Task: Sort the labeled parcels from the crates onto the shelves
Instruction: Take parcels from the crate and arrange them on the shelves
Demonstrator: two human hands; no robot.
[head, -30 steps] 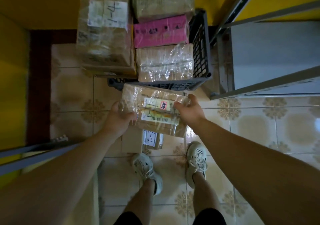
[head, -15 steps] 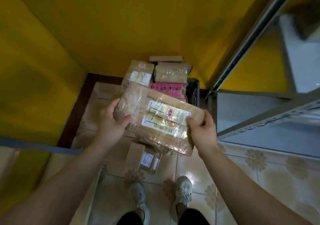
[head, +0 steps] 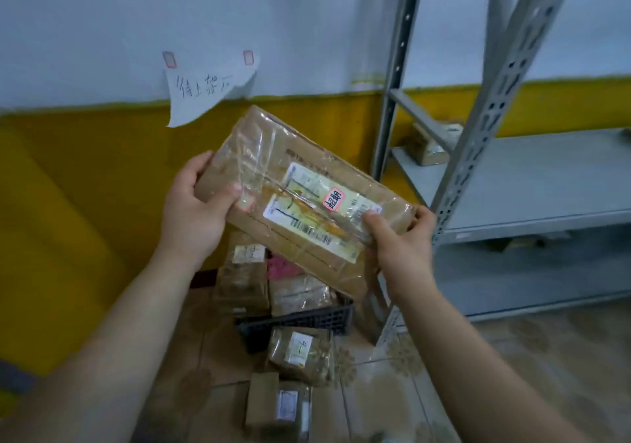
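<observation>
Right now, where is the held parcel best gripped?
By its two short ends: left hand on the upper-left end, right hand on the lower-right. The parcel is long, flat and tilted, so end grips likely steady it.

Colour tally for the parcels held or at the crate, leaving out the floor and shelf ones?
Brown: 3 - held parcel, labelled parcel, wrapped parcel at the crate
Pink: 1 - pink parcel
Total: 4 visible; the held parcel hides the crate's back.

Left hand (head: 191,217) and right hand (head: 399,248) bare; forearms (head: 112,340) bare too.
</observation>
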